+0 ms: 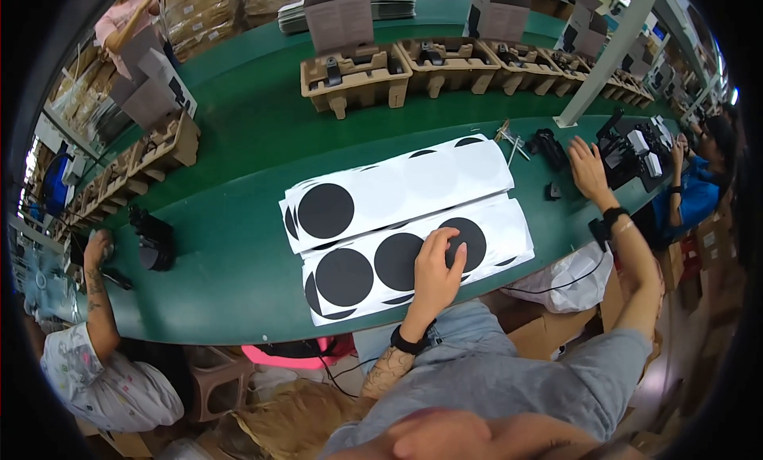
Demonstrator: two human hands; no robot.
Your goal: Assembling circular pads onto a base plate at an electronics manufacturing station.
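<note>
Two stacks of white sheets with round black stickers lie before me on a green table. My left hand [437, 267] rests over the nearer stack [505, 231], fingers bent and thumb apart, at the edge of its rightmost full black circle [469, 241]. Two more black circles show to its left. One full black circle [326, 211] lies at the left end of the farther stack [413, 178]. My right hand [588, 170] is held out to the right, fingers stretched, beside a group of black devices with white parts [638, 151]. I see nothing in it.
Brown moulded trays [358, 88] with black parts line the far side. A metal post [608, 58] rises at the right. Slim tools [513, 142] and a small black block [552, 191] lie near the sheets. A black device [152, 239] stands left. Co-workers sit at both sides.
</note>
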